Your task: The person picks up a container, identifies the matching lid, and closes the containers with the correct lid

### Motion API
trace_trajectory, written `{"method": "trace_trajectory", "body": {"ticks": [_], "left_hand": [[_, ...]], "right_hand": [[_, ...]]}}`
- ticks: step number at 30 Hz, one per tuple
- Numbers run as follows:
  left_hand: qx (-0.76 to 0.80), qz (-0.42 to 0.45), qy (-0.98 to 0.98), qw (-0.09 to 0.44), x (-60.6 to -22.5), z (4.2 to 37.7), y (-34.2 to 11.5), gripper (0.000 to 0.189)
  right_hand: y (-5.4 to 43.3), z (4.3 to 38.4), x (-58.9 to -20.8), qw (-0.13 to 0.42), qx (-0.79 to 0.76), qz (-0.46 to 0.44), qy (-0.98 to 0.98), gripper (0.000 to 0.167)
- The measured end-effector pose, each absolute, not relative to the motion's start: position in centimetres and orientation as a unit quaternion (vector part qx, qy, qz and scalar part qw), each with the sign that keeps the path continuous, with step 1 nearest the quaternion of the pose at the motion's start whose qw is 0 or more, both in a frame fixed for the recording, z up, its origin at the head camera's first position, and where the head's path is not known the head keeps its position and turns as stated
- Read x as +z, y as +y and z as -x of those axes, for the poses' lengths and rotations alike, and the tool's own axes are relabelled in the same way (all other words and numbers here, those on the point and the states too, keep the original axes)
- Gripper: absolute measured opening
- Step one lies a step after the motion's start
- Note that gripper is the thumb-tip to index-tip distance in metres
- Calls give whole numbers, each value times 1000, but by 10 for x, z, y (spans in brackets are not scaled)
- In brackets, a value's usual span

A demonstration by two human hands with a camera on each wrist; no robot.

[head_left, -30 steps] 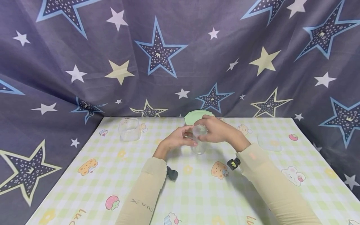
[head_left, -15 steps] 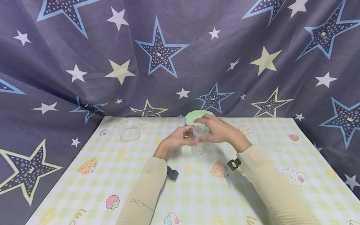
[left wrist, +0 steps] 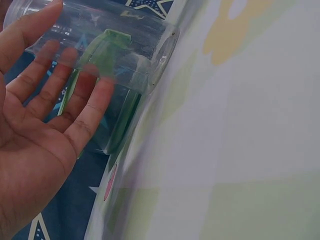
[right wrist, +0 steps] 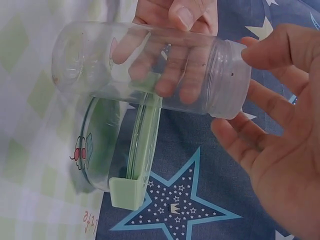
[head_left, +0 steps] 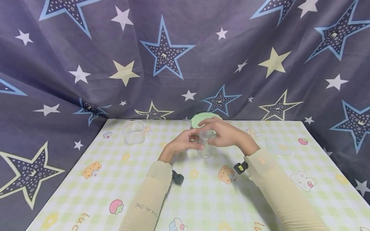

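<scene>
A clear plastic jar (head_left: 205,152) stands upright on the table between both hands. Its frosted screw lid (right wrist: 231,80) sits on the mouth, as the right wrist view shows. My left hand (head_left: 182,141) holds the jar's side, thumb in front and fingers behind the clear wall. At the top, my right hand (head_left: 224,133) has thumb and fingers curled around the lid's edge. Behind the jar is a clear round container (right wrist: 102,145) with a green clip-on lid (right wrist: 142,145), partly hidden by the right hand in the head view.
At the back left stands a clear box-shaped container (head_left: 134,136). A flat, transparent piece (head_left: 277,148) lies on the right side; its kind is hard to make out. The checked tablecloth (head_left: 190,205) meets a star-patterned curtain (head_left: 173,89) at the rear.
The right hand's fingers have shifted around the lid, with the index finger now higher and straighter. The left hand and the jar stay in place.
</scene>
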State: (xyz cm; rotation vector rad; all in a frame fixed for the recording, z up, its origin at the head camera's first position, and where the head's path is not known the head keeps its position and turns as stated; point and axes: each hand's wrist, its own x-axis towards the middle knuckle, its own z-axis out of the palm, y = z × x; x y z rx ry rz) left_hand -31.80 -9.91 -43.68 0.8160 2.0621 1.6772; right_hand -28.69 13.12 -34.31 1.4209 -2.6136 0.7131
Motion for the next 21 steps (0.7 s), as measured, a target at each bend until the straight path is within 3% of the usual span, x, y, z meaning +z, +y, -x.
{"method": "trace_trajectory", "body": {"ticks": [9,21], "left_hand": [[594,-294,728,176,-438,320,-98,74],[598,-295,721,191,-438,319,-98,72]], "right_hand": [[131,289,-345,57,230,-476,-847,45],[128,287,-338,22,211,-452,-866,42]]}}
